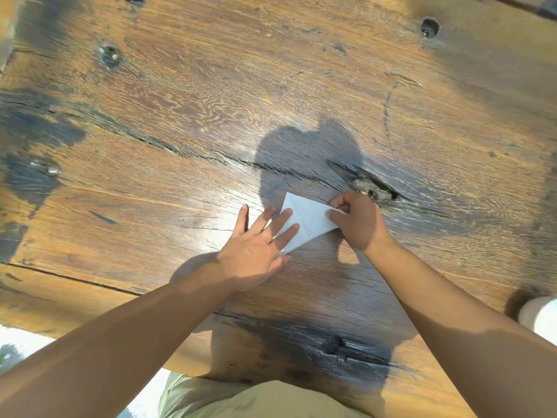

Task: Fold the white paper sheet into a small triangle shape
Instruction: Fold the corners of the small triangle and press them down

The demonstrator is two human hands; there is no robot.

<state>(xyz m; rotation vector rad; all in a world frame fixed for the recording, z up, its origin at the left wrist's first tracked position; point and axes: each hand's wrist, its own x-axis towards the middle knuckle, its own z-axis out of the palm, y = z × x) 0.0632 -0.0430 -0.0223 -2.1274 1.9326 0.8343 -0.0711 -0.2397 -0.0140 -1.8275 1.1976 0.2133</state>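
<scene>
A white paper [306, 220] lies flat on a big wooden table [180, 116]. The paper is already folded into a pointy shape with 3 corners showing. A thin fold line runs down its middle. It sits near the middle of the table, a bit toward the person, in the dark shadow of the person's head.

The left hand [256, 251] lies flat with its fingers spread out. 2 of its fingers [284, 217] press down on the left part of the paper. The other fingers rest on the bare wood just beside the paper. This hand is not gripping anything; it only holds the paper down.

The right hand [358, 220] is curled over the right corner of the paper. Its thumb and fingertips pinch that corner.

Both arms are bare and reach in from the bottom of the view. The table has long cracks, dark stains and a rough hole [373, 191] just behind the right hand. A small white thing [539, 316] sits at the right edge of the table, well apart from the paper. It is too cut off to tell what it is.
</scene>
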